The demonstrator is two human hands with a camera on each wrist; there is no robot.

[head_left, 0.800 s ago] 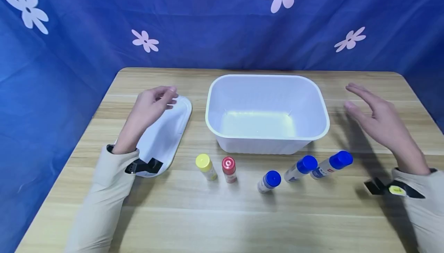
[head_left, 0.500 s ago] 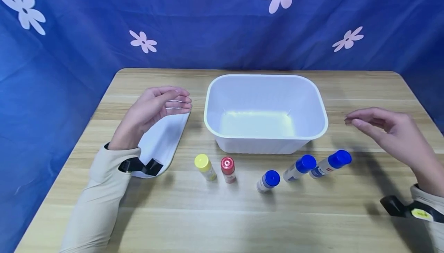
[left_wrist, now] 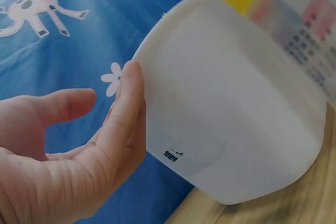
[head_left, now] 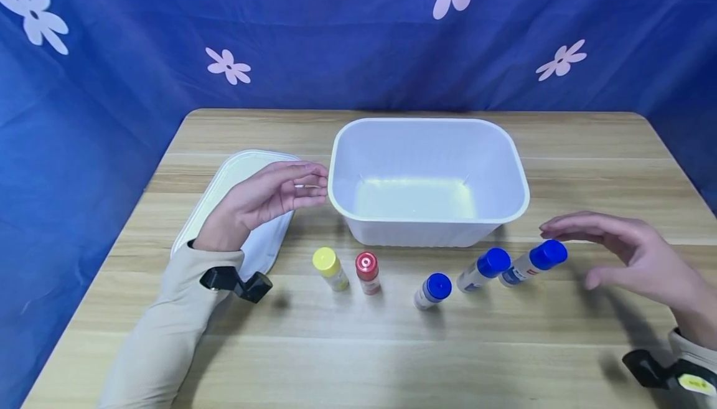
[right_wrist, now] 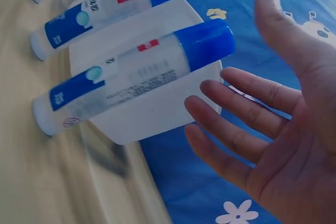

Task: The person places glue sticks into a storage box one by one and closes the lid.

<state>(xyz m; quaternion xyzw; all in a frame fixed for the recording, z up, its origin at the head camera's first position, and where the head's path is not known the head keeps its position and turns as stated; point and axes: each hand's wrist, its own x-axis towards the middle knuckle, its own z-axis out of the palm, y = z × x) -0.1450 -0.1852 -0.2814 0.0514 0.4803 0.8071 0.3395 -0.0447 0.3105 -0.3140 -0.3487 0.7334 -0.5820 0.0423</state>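
Note:
A white plastic tub (head_left: 414,233) stands in the middle of the table. My left hand (head_left: 266,197) has its fingers extended at the tub's left rim, palm inward, holding nothing; I cannot tell whether they touch. The left wrist view shows these fingers beside the tub's end wall (left_wrist: 226,93). To the right, my right hand (head_left: 644,263) is spread, thumb apart, beside the rightmost blue-capped glue stick (head_left: 548,255), with nothing gripped. Two more blue-capped glue sticks (head_left: 493,264) (head_left: 437,287) stand nearby. Left of them are a red-capped stick (head_left: 367,267) and a yellow-capped stick (head_left: 325,262).
Partly under my left hand and forearm lies a white lid (head_left: 260,250), flat on the wooden table (head_left: 358,359). A blue flowered cloth (head_left: 336,42) hangs behind the table's back edge. Each wrist carries a black camera strap.
The left hand has moved right from above the lid to the tub's left rim. My right hand has come down and nearer the rightmost glue stick, its thumb spreading from the fingers.

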